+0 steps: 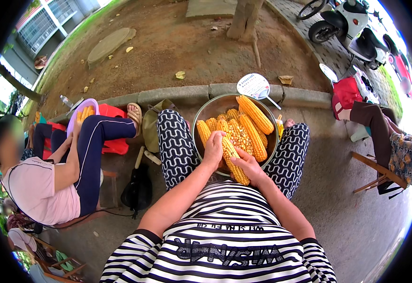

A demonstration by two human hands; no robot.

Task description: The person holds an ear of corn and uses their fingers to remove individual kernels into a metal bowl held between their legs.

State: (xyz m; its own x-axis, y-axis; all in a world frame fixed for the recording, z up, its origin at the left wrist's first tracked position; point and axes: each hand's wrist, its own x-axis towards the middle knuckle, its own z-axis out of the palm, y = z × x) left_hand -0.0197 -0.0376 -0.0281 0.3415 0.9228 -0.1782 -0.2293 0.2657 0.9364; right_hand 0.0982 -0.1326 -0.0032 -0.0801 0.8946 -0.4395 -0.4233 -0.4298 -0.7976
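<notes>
Both hands grip one ear of dried yellow corn, slanted over the near rim of a round metal basin. My left hand wraps its upper end, while my right hand clasps it lower down, thumb lying across the kernels. Between my knees, the basin holds several more ears, among them a large corn cob leaning on the far right rim. Loose corn kernels lie in the middle among the ears. My fingers partly hide the held ear.
A paper hand fan rests by the basin's far rim, against the concrete curb. At left, a seated person holds corn over a lilac basin. A black bag lies on the pavement. Another person sits at right.
</notes>
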